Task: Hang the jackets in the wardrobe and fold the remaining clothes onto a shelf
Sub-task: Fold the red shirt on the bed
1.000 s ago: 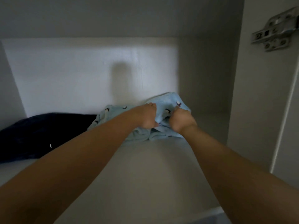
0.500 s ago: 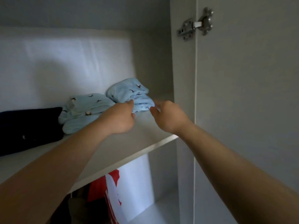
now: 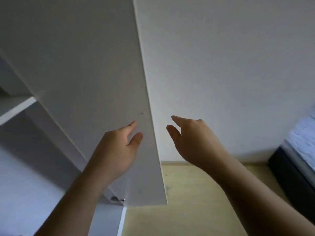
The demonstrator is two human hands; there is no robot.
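One wardrobe shelf (image 3: 17, 106) showed its white edge at nine o'clock. One open wardrobe door (image 3: 85, 65) ran from twelve down to six. Two hands were up: the left hand (image 3: 117, 150) at seven before the door and the right hand (image 3: 192, 142) at four, both with fingers loosely spread, holding nothing. One bed (image 3: 300, 150) sat at three.

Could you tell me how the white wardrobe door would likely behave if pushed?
The wardrobe door looks like a stiff flat panel, so it should not flex. A hinge shows at its lower corner, so it would probably swing rather than slide.
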